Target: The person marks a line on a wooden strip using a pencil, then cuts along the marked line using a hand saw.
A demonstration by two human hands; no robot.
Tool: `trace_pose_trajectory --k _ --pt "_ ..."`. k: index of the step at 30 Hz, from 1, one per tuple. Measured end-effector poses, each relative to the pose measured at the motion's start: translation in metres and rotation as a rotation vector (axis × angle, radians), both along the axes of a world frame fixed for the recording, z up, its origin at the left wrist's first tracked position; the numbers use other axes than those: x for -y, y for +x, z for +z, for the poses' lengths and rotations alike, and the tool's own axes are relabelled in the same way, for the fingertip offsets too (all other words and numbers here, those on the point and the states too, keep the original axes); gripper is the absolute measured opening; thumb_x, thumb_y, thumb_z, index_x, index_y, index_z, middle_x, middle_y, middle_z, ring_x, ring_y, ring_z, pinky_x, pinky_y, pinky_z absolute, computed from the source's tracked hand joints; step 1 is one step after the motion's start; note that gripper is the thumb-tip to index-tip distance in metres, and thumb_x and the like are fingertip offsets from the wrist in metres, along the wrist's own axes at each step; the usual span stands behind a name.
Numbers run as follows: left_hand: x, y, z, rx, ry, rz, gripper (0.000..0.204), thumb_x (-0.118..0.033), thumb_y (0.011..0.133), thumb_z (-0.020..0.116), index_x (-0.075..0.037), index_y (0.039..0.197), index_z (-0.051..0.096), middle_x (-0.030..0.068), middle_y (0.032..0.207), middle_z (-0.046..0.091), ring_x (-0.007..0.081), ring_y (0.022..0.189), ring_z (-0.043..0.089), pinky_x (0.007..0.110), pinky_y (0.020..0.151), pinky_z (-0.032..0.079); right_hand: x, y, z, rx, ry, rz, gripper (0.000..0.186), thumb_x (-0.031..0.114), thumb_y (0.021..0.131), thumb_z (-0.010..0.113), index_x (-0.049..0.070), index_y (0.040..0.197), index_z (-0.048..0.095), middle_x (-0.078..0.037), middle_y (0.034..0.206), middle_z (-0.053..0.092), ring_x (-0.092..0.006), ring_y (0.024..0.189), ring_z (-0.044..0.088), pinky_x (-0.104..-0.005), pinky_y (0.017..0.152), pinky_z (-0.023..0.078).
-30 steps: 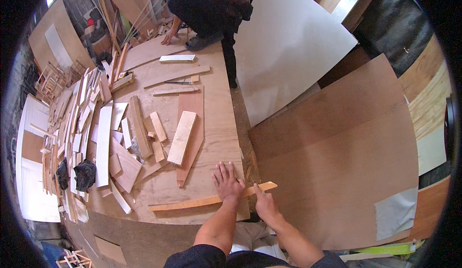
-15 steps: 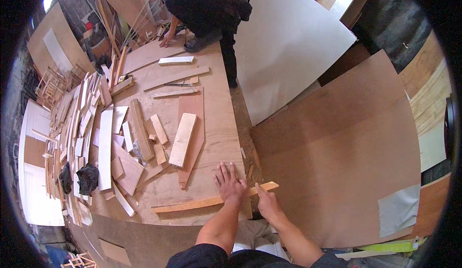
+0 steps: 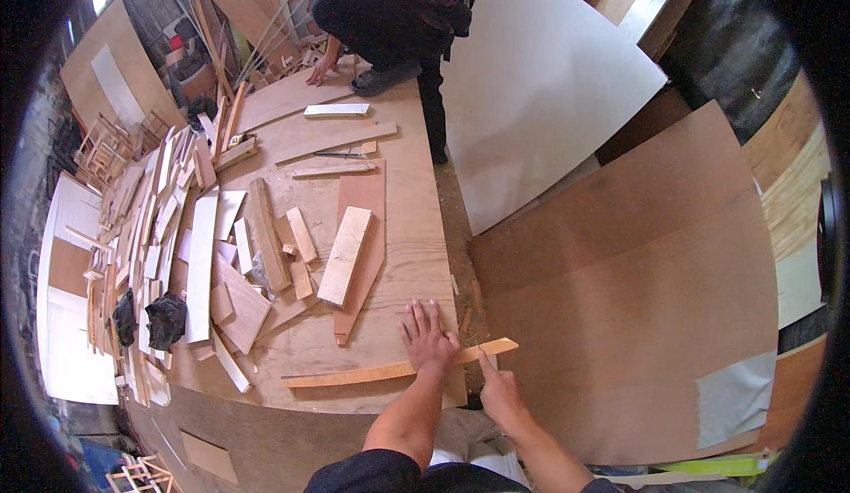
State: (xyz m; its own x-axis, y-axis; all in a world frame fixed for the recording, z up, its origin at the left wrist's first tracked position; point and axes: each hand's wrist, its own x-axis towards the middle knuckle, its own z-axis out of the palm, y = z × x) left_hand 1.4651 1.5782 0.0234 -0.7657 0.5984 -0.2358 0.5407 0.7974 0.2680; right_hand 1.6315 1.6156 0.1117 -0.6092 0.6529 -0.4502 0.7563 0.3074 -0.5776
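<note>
A long, narrow wooden strip (image 3: 354,378) lies along the near edge of the plywood tabletop (image 3: 416,271), its right end jutting past the side edge. My left hand (image 3: 429,342) is flat with fingers stretched forward, its palm at the strip and its fingertips on the plywood. Just beyond that edge, my right hand (image 3: 503,395) is closed below the strip, the index finger reaching up to the strip's near side. Whatever it may grip is hidden.
A thick pale wood block (image 3: 345,254) rests on a reddish tapered board (image 3: 365,289). Wood offcuts (image 3: 202,263) crowd the left side. Someone in dark clothes (image 3: 381,23) crouches on the far end, a hand on a panel. Large brown (image 3: 620,289) and white (image 3: 549,94) sheets stand at right.
The whole view has shifted slightly. My left hand stays flat at the strip, and my right hand has moved slightly down and back against it.
</note>
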Motion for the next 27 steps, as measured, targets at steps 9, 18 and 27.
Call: trace_pose_trajectory --k 9,18,27 --pt "0.001 -0.001 0.002 0.0 0.011 -0.01 0.084 -0.035 0.088 0.055 -0.021 0.167 0.027 0.0147 0.175 0.014 0.0318 0.163 0.007 0.056 0.13 0.003 -0.014 -0.018 -0.031 -0.021 0.071 0.003 0.064 0.005 0.093 0.047 0.019 0.155 0.05 -0.034 0.094 0.069 -0.0495 0.09 0.07 -0.0578 0.08 0.055" --pt "-0.001 0.004 0.0 -0.047 0.048 -0.017 0.083 -0.035 0.087 0.057 -0.02 0.165 0.032 0.0161 0.174 0.017 0.0323 0.162 0.011 0.057 0.13 0.007 -0.015 -0.016 -0.037 -0.094 0.166 0.026 0.062 0.006 0.095 0.047 0.021 0.154 0.051 -0.034 0.099 0.069 -0.0492 0.093 0.07 -0.0565 0.085 0.056" --pt "0.0 0.0 -0.002 -0.027 -0.009 0.009 0.083 -0.036 0.089 0.054 -0.022 0.167 0.029 0.0143 0.175 0.015 0.031 0.163 0.008 0.054 0.13 0.003 -0.009 0.0 0.008 0.082 -0.049 0.031 0.066 0.004 0.091 0.047 0.019 0.155 0.05 -0.033 0.098 0.069 -0.0497 0.091 0.07 -0.0553 0.083 0.056"
